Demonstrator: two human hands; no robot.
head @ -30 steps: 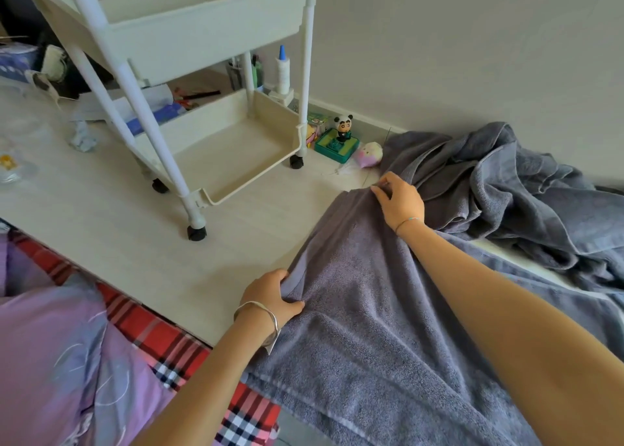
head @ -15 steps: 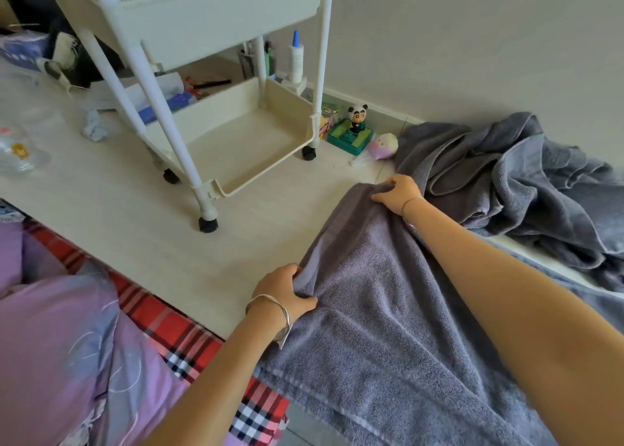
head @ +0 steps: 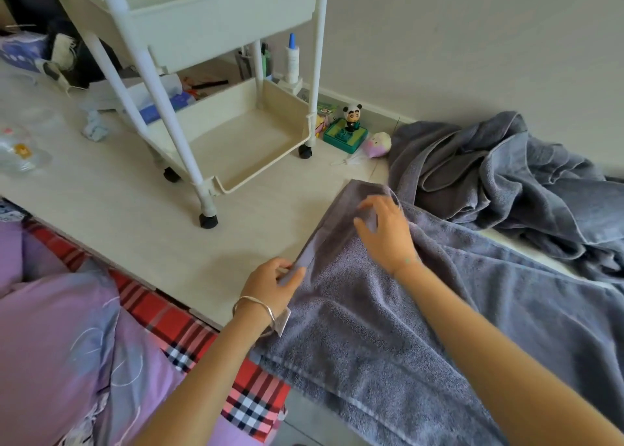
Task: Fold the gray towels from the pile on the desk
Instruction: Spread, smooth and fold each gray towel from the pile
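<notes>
A gray towel lies spread over the desk's front right part and hangs over its near edge. My left hand pinches the towel's left hem near the front. My right hand hovers, blurred, over the towel's far left corner with fingers spread and relaxed; the corner lies on the desk beneath it. A crumpled pile of gray towels sits at the back right against the wall.
A white wheeled cart stands on the desk to the left of the towel. A panda figure on a green base and a pink toy sit by the wall. Plaid and purple bedding lies below the desk's edge.
My right hand let go of the far corner and drew back toward me, fingers now spread. My left hand shifted from bunching the edge to pinching the hem, which now lies straighter.
</notes>
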